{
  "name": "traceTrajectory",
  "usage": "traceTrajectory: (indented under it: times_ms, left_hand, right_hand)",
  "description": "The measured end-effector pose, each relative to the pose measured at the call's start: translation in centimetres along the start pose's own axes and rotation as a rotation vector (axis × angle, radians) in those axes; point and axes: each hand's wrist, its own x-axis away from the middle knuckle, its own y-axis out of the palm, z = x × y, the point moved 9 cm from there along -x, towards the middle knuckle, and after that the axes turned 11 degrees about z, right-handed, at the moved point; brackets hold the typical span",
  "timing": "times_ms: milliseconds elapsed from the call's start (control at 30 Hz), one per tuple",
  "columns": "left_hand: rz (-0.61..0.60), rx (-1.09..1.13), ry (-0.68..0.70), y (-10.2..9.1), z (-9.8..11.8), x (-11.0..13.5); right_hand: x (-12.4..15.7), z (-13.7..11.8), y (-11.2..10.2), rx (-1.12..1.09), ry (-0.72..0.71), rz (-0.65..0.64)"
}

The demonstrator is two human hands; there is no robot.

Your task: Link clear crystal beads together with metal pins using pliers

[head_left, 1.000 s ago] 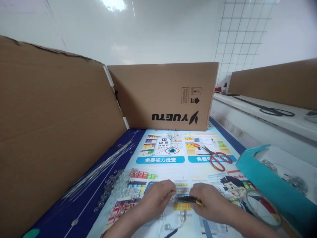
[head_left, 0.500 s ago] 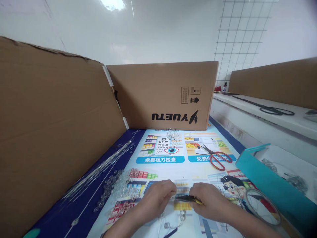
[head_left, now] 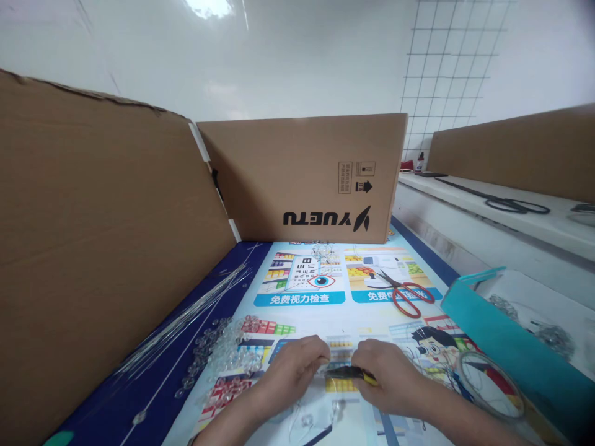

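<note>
My right hand (head_left: 389,376) is closed around the yellow handles of dark-jawed pliers (head_left: 344,372), whose tips point left. At those tips, my left hand (head_left: 302,365) pinches a thin strand, mostly hidden by the fingers. Below the hands hangs a loop of thin beaded wire (head_left: 292,427) with a few clear beads (head_left: 335,409), blurred. Left of my left hand lies a spread of loose clear beads (head_left: 232,353). Beyond my hands, red-handled scissors (head_left: 405,296) lie open on the printed sheet.
Cut wires (head_left: 186,316) lie at the left beside a cardboard wall (head_left: 93,217); a cardboard box (head_left: 297,173) stands behind. A small beaded bundle (head_left: 323,251) sits before it. At right are a tape-like ring (head_left: 515,402) and a teal box (head_left: 515,347) holding wire pieces.
The hanging beads have swung and blurred. My right hand and the pliers have shifted very slightly left; both grips look the same.
</note>
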Motion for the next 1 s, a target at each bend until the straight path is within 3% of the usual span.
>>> traceTrajectory:
  times_ms: [467, 1000]
  left_hand:
    - [0.052, 0.103, -0.059, -0.2, -0.3, -0.1]
    - [-0.007, 0.143, -0.031, 0.1, 0.4, 0.0]
  right_hand:
    - [0.2, -0.6, 0.1, -0.002, -0.102, 0.043]
    - [0.1, -0.8, 0.4, 0.048, -0.186, -0.025]
